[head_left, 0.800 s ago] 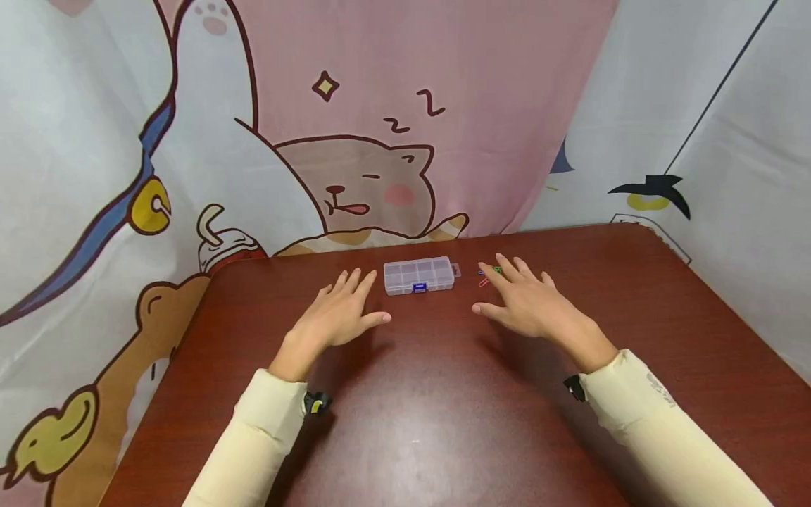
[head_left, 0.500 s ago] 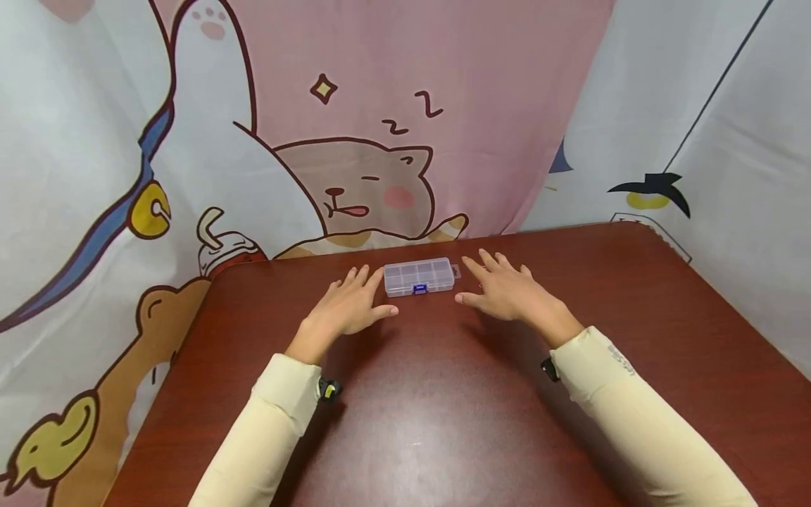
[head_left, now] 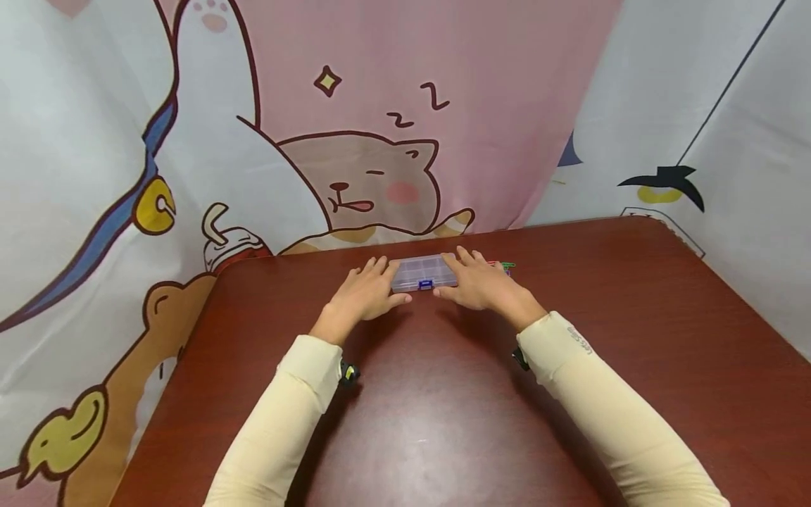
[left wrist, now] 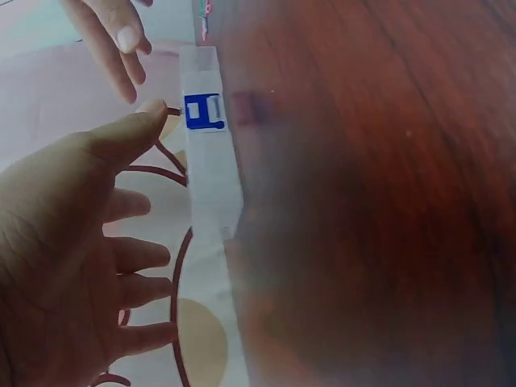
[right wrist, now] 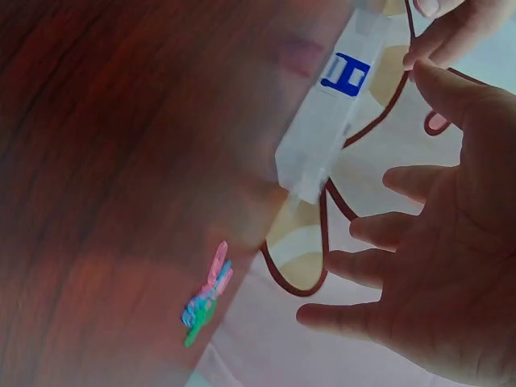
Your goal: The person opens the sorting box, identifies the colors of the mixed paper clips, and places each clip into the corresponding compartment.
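Note:
A clear plastic compartment box (head_left: 422, 270) with a blue latch (head_left: 425, 285) lies at the far side of the table, its lid down. My left hand (head_left: 366, 290) hovers at its left end, fingers spread and thumb stretched toward the front. On the other side, my right hand (head_left: 479, 282) has its fingertips overlapping the box's right end in the head view. Both wrist views show straight, parted fingers with nothing in them. Small pink, blue and green paper clips (right wrist: 208, 294) lie in a little pile right of the box, partly covered by my right hand in the head view.
The dark red-brown tabletop (head_left: 412, 394) is glossy and reaches toward me. Right behind the box, its back edge meets a curtain (head_left: 507, 105) with cartoon animals. More printed cloth hangs at the left and right sides.
Both hands have moved inward and forward, from apart on either side to close at the box's two ends. The right hand has passed leftward over the paper clips. The box stays in place.

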The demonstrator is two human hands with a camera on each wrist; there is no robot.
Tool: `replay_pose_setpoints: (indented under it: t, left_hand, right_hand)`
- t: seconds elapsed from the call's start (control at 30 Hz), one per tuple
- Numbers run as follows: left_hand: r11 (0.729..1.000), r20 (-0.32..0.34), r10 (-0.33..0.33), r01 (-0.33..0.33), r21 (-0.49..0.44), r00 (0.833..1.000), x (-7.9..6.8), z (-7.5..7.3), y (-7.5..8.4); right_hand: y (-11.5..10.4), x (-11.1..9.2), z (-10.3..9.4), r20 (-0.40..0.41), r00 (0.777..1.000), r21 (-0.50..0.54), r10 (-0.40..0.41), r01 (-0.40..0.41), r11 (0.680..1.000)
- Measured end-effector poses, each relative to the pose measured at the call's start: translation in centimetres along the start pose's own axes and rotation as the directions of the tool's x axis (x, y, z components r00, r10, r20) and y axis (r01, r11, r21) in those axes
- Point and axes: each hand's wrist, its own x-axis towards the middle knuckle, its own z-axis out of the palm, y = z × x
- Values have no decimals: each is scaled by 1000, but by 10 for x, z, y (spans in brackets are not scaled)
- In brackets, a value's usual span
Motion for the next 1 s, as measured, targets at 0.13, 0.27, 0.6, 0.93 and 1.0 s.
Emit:
replay_pose_setpoints:
  t: [0.13,0.27,0.6,0.93,1.0]
  left_hand:
    - [1000,8,12,-12,21,1000,9,6,4]
    - [998,37,-7,5,69,999,15,12,5]
    - [992,30,22,-25,125,999,32,18,3]
    - [982,1,67,-66,180,998,43,28,3]
    - [982,1,68,-67,179,998,44,30,3]
  right_hand:
    - [3,7,7,13,1000,14,2,-2,1000]
    - [3,16,13,29,999,23,-14,13,1000]
    - [-3,36,14,31,999,-16,-34,35,999]
    - [-1,39,22,-72,992,-96,-103,96,991]
    - [-1,39,23,-94,989,-104,-112,102,989]
